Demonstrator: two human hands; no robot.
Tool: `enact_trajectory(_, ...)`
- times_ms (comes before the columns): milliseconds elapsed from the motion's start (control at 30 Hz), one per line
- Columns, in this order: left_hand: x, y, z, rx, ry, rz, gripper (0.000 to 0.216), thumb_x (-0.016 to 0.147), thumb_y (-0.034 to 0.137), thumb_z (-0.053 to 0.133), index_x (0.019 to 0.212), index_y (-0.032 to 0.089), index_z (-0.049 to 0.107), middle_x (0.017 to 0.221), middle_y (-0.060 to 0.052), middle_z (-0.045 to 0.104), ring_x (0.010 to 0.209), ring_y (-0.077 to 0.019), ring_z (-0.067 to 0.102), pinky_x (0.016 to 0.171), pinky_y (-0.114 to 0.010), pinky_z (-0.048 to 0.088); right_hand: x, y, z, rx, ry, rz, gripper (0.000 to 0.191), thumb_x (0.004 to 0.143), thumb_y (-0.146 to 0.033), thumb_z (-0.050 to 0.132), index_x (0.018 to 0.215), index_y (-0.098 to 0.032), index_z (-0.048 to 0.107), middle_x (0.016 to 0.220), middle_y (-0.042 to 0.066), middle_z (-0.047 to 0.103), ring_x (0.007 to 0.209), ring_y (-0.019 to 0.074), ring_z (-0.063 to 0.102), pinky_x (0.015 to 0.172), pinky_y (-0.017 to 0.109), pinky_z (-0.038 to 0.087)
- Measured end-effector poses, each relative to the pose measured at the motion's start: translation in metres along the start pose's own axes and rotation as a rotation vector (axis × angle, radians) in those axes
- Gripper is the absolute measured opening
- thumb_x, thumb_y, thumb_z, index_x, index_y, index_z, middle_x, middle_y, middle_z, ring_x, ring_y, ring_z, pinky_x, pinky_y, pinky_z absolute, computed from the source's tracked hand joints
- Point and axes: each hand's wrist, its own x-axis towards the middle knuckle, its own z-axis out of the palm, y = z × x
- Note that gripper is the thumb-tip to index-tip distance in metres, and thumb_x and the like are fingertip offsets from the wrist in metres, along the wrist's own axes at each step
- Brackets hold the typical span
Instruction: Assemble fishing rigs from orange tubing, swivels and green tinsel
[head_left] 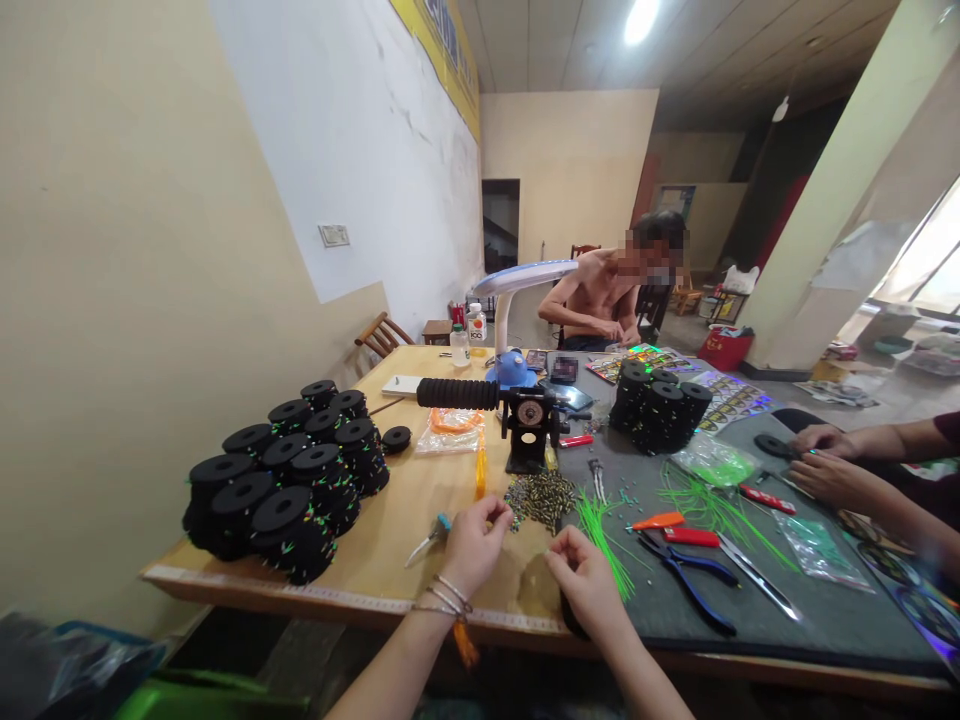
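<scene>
My left hand [477, 545] is raised over the near part of the table, its thumb and fingertips pinched together at the edge of a pile of small metallic beads [544, 498]. My right hand [586, 578] is closed in a similar pinch to the right of it, beside a bundle of bright green strands [602, 535]. Whatever sits in either pinch is too small to make out. Just left of my left hand lies a small tool with a blue-green end [429, 538]. Beyond the beads stands a black winding device [525, 430] with a ribbed black roller [457, 394].
Stacked black foam spools [281, 510] fill the table's left side; more spools [660, 410] stand back right. Blue-handled pliers [686, 580], scissors [757, 575] and a red knife [690, 537] lie right. A desk lamp [514, 365] stands behind. Co-worker's hands [832, 465] work at right; another person [600, 290] sits opposite.
</scene>
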Motion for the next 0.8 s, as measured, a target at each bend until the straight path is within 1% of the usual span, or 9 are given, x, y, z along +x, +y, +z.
enact_trajectory(100,-0.01,0.012,-0.002,0.028,0.092,0.052,0.019,0.083,0.032,0.055,0.083,0.018,0.068,0.083,-0.007,0.068,0.08,-0.0233,0.059,0.073,-0.033,0.043,0.004,0.0,-0.001,0.083,0.017,0.046,0.022,0.066,-0.039,0.059,0.062,-0.02,0.048,0.053,-0.006,0.041,0.052,0.011,0.038,0.052,0.023,0.031)
enact_trajectory(167,-0.019,0.021,-0.003,0.056,0.144,0.156,0.02,0.085,0.029,0.054,0.096,0.02,0.068,0.092,-0.009,0.068,0.089,-0.0253,0.059,0.081,-0.036,0.043,0.006,0.0,-0.001,0.119,0.027,0.07,0.026,0.066,-0.042,0.061,0.063,-0.02,0.048,0.053,-0.006,0.042,0.052,0.0109,0.038,0.051,0.023,0.031)
enact_trajectory(267,-0.032,0.029,0.0,0.132,0.037,0.342,0.026,0.087,0.023,0.052,0.11,0.023,0.065,0.09,-0.009,0.067,0.089,-0.0249,0.058,0.082,-0.036,0.043,0.007,0.0,0.0,0.146,0.019,0.099,0.028,0.066,-0.043,0.063,0.063,-0.02,0.048,0.053,-0.007,0.041,0.051,0.0106,0.037,0.05,0.023,0.03)
enact_trajectory(333,-0.035,0.029,0.005,0.198,-0.071,0.383,0.029,0.087,0.022,0.051,0.113,0.024,0.064,0.091,-0.009,0.068,0.09,-0.0255,0.058,0.082,-0.037,0.043,0.007,0.001,0.002,0.166,-0.008,0.119,0.029,0.065,-0.044,0.065,0.064,-0.02,0.048,0.052,-0.007,0.039,0.049,0.01,0.035,0.049,0.023,0.028)
enact_trajectory(500,-0.031,0.021,0.014,0.203,-0.077,0.3,0.027,0.084,0.022,0.055,0.108,0.023,0.067,0.089,-0.009,0.068,0.089,-0.026,0.059,0.08,-0.039,0.044,0.006,0.0,0.005,0.167,-0.046,0.064,0.035,0.068,-0.047,0.067,0.063,-0.019,0.047,0.055,-0.006,0.043,0.053,0.0103,0.039,0.052,0.023,0.031)
enact_trajectory(567,-0.029,0.02,0.014,0.092,-0.064,0.217,0.024,0.082,0.02,0.057,0.104,0.022,0.067,0.087,-0.008,0.069,0.086,-0.024,0.061,0.08,-0.037,0.044,0.006,-0.002,0.004,0.167,-0.043,0.005,0.034,0.07,-0.047,0.067,0.067,-0.018,0.051,0.061,-0.004,0.049,0.058,0.0116,0.045,0.055,0.024,0.037)
enact_trajectory(633,-0.026,0.02,0.013,-0.079,-0.069,0.079,0.024,0.079,0.02,0.06,0.102,0.019,0.065,0.084,-0.006,0.069,0.08,-0.0218,0.062,0.075,-0.034,0.046,0.006,-0.005,0.003,0.188,-0.054,-0.018,0.034,0.072,-0.049,0.067,0.08,-0.017,0.056,0.076,0.0,0.058,0.06,0.0117,0.05,0.054,0.023,0.04)
enact_trajectory(733,-0.024,0.019,0.011,-0.326,-0.073,-0.088,0.027,0.074,0.023,0.065,0.099,0.016,0.062,0.078,-0.005,0.069,0.072,-0.0187,0.062,0.068,-0.03,0.046,0.007,-0.008,0.004,0.274,-0.149,0.072,0.047,0.071,-0.055,0.066,0.1,-0.02,0.054,0.1,0.005,0.062,0.054,0.01,0.054,0.042,0.021,0.039)
enact_trajectory(800,-0.022,0.018,0.01,-0.424,-0.054,-0.127,0.028,0.07,0.023,0.068,0.097,0.015,0.061,0.076,-0.004,0.068,0.07,-0.017,0.062,0.069,-0.029,0.047,0.008,-0.009,0.007,0.326,-0.225,0.143,0.052,0.068,-0.058,0.067,0.101,-0.02,0.051,0.093,0.004,0.064,0.048,0.0094,0.055,0.039,0.02,0.038)
